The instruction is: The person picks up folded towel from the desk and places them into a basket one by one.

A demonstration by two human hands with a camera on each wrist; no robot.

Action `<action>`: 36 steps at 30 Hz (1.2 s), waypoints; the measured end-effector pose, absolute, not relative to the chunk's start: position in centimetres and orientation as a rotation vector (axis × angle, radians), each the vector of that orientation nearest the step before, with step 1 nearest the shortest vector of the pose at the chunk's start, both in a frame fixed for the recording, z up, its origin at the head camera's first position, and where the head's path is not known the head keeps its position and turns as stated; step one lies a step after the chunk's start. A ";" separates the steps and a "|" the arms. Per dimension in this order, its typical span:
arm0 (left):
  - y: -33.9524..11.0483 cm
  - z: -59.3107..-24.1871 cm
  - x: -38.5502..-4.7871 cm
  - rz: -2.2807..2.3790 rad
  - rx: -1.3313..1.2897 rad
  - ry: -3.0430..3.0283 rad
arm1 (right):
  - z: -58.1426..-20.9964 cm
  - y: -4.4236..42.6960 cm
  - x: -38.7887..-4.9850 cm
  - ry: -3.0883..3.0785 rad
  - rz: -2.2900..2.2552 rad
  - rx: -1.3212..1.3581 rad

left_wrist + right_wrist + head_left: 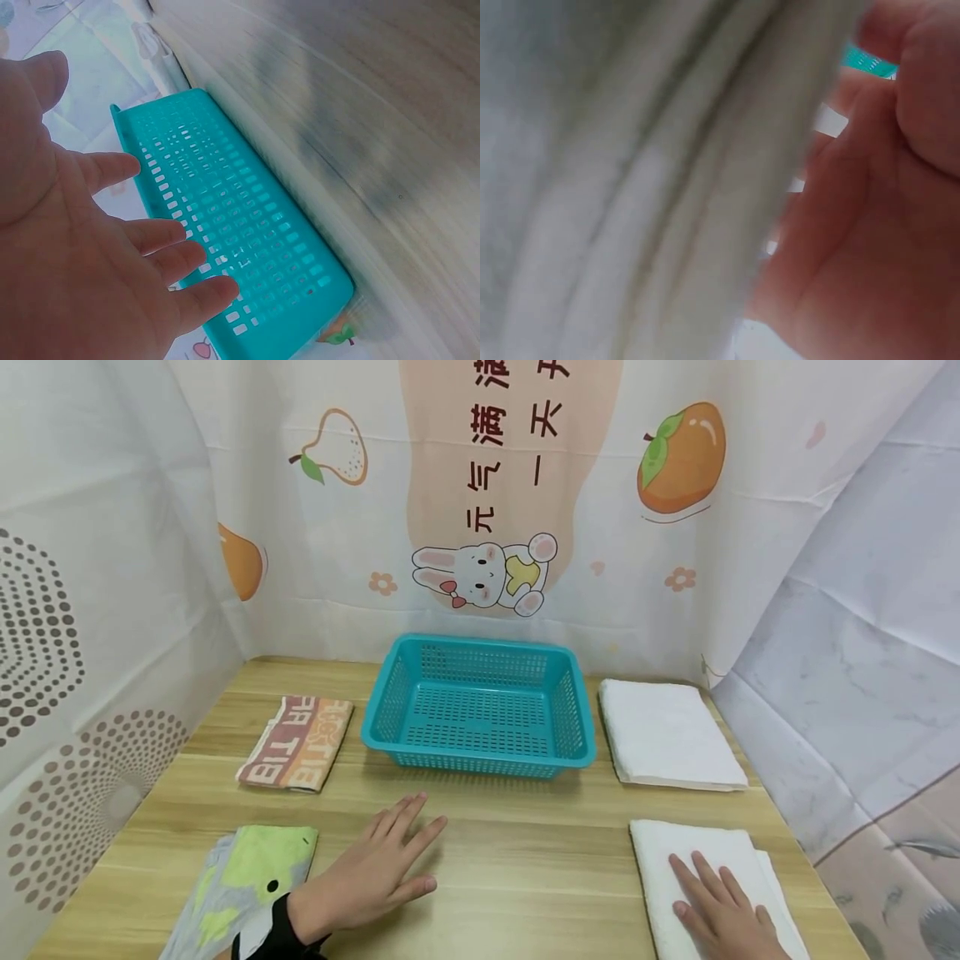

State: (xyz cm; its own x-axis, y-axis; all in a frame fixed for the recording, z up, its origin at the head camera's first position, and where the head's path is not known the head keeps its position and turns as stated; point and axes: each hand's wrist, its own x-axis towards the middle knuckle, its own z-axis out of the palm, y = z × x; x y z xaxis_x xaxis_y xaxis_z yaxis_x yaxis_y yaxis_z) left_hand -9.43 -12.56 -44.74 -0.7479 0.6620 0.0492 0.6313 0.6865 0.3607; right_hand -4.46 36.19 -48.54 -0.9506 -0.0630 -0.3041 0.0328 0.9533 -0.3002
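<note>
My left hand is spread out, fingers apart, over the table between the green and grey cloth and the basket. In the left wrist view the palm and spread fingers of that hand show, holding nothing, with the teal basket beyond. My right hand rests with spread fingers on the near white towel at the right. In the right wrist view the folded layers of the towel fill the left side, beside the palm of the hand.
A teal perforated basket stands at the back centre of the wooden table. Back left lies a folded patterned cloth; back right, another folded white towel. Printed curtains hang behind and at the sides.
</note>
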 end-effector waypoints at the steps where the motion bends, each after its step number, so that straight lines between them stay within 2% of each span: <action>1: -12.6 -44.7 -9.4 0.552 1.083 2.811 | -48.5 36.2 -4.5 2.793 -0.436 -0.024; 13: -12.6 -44.9 -9.4 0.570 1.062 2.805 | -49.0 37.8 -4.8 2.908 -0.328 -0.055; 22: -12.6 -44.7 -9.7 0.555 1.072 2.821 | -48.5 39.0 -5.1 2.811 -0.481 0.202; 31: -12.6 -44.7 -9.8 0.548 1.087 2.835 | -48.7 39.8 -5.2 2.878 -0.426 0.141; 36: -12.6 -44.7 -9.8 0.550 1.091 2.847 | -48.4 39.9 -5.6 2.817 -0.427 0.199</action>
